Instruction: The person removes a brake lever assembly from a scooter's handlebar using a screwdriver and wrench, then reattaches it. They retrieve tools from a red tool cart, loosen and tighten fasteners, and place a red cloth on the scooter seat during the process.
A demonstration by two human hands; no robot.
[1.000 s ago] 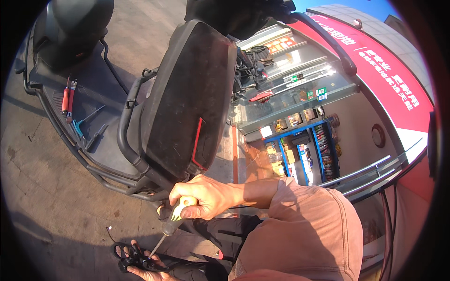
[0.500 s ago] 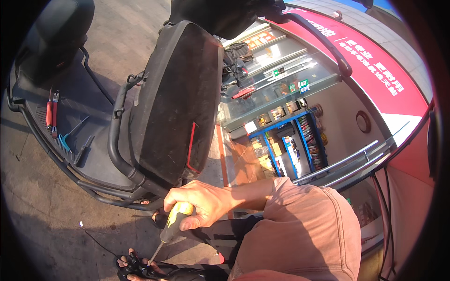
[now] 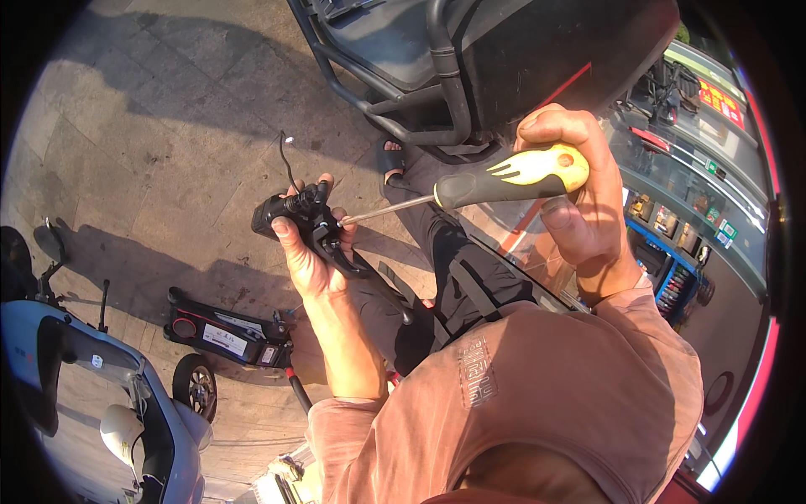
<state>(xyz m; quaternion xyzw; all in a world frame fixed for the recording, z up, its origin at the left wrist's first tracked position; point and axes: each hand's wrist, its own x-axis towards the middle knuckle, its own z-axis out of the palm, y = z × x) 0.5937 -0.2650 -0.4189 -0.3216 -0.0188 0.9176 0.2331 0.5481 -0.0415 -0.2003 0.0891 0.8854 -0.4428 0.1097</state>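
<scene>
My left hand is closed around a black brake lever assembly, held up over the ground in front of my legs. A thin black wire with a pale end sticks up from it. The lever's ball-shaped end points down toward my knee. In my right hand is a screwdriver with a yellow and dark grey handle, the fingers curled round its butt end. Its metal shaft runs left, and the tip meets the assembly beside my left fingers. The exact contact spot is too small to make out.
A dark vehicle with tubular side bars and a big black box stands ahead. At lower left are a pale blue scooter and a low black-and-red device. Glass display cases and blue shelving stand at right.
My view has swung left and down. Both hands now appear higher, with the brake lever assembly fully in sight. The screwdriver has gone from steep to nearly level, still in my right hand.
</scene>
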